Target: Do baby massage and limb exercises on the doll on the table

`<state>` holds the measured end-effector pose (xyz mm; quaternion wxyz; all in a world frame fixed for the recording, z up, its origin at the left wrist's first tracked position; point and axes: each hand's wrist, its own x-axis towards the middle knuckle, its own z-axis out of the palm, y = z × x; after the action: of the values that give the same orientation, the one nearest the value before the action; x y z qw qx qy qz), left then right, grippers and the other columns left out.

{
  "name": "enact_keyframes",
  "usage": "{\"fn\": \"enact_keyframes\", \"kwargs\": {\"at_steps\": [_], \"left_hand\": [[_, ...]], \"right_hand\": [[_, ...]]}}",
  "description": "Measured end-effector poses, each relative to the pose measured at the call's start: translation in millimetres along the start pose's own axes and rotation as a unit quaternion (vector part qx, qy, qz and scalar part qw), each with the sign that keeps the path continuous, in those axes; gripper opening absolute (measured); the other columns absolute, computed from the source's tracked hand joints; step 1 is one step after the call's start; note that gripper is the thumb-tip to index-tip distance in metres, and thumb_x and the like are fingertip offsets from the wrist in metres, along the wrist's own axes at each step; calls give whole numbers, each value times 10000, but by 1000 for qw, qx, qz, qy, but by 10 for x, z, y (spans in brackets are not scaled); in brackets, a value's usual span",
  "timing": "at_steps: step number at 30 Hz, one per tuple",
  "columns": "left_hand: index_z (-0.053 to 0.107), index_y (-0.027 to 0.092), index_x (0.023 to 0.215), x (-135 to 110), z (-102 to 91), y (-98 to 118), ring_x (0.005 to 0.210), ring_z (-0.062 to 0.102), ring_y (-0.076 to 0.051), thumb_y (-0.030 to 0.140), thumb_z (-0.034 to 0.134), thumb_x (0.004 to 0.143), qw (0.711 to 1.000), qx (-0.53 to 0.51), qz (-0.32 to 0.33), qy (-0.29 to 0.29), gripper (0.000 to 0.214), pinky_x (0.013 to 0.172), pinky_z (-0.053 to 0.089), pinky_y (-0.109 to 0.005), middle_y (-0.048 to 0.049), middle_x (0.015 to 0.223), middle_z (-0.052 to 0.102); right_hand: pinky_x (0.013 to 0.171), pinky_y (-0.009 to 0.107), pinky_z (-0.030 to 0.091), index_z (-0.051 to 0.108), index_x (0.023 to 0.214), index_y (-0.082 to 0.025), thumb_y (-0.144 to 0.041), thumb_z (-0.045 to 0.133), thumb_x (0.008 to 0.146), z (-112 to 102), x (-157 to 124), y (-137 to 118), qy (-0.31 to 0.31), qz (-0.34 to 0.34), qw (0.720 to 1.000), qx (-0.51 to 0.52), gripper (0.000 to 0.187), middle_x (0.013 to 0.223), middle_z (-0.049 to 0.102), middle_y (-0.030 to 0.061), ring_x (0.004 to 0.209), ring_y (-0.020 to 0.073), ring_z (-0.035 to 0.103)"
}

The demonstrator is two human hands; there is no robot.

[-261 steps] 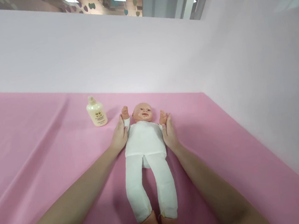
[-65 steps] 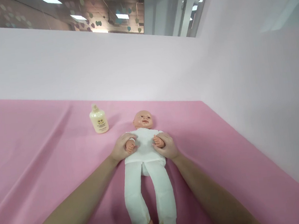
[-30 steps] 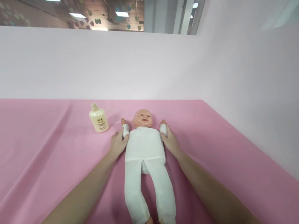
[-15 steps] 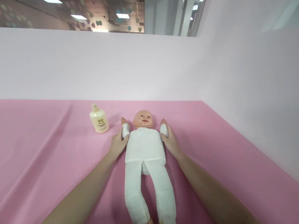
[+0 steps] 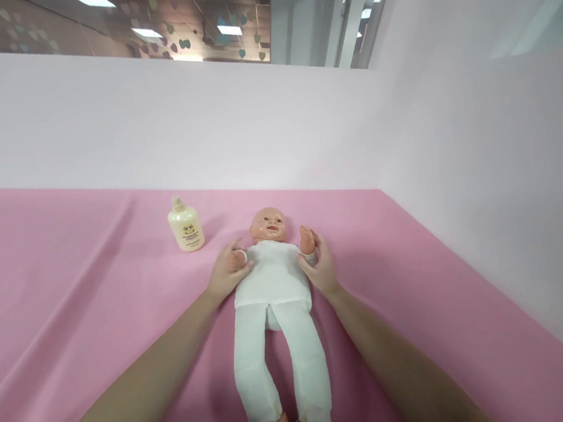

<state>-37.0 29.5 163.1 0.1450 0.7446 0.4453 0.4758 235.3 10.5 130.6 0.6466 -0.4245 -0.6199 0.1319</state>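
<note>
A baby doll (image 5: 271,279) with a white cloth body lies on its back, head at the far end and feet toward me. My left hand (image 5: 225,270) is wrapped round the doll's arm on the left side, its small hand (image 5: 238,259) showing between my thumb and fingers. On the other side my right hand (image 5: 320,266) grips the other arm near the wrist, and the doll's palm (image 5: 307,240) sticks up above my thumb. Both doll arms are bent up off the surface beside the chest.
A pale yellow pump bottle (image 5: 186,226) stands left of the doll's head. Pink cloth (image 5: 90,258) with a long fold covers the surface. White walls (image 5: 176,121) rise at the back and right, with a window (image 5: 221,22) above the back one.
The doll's arms, flat and pointing outward beside its head before, are now lifted and drawn in toward the chest. My hands moved inward with them. The bottle stayed put.
</note>
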Motion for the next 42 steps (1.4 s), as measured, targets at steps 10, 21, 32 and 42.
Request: {"fn": "enact_keyframes", "kwargs": {"at_steps": [10, 21, 32, 42], "left_hand": [[650, 214, 1057, -12, -44, 20, 1024, 681, -276, 458, 739, 776, 978, 26, 195, -72, 383, 974, 515, -430, -98, 1081, 737], [418, 138, 1495, 47, 46, -56, 1392, 510, -336, 459, 415, 1021, 996, 27, 82, -15, 573, 1181, 395, -530, -193, 1445, 571], [216, 168, 1646, 67, 85, -287, 1576, 239, -329, 421, 341, 1042, 994, 103, -23, -12, 667, 1270, 268, -545, -140, 1715, 210], [395, 172, 1577, 83, 85, -305, 1478, 429, -349, 393, 408, 999, 988, 147, -40, 4, 619, 1212, 365, -565, -160, 1574, 480]], "right_hand": [[857, 428, 556, 680, 952, -237, -357, 691, 831, -25, -48, -94, -127, -189, 972, -50, 171, 881, 731, 57, 859, 250, 686], [1250, 549, 318, 197, 1636, -194, -431, 273, 1073, 37, -35, 96, -75, -90, 986, -115, 616, 1641, 370, 147, 1535, 290, 340], [1269, 621, 204, 147, 1658, -163, -546, 208, 1060, 68, 26, 277, -90, 48, 977, -185, 713, 1720, 164, 137, 1609, 320, 101], [1203, 560, 344, 301, 1604, -127, -429, 301, 1032, 41, 70, 369, -58, 76, 975, -200, 647, 1575, 399, 213, 1476, 338, 374]]}}
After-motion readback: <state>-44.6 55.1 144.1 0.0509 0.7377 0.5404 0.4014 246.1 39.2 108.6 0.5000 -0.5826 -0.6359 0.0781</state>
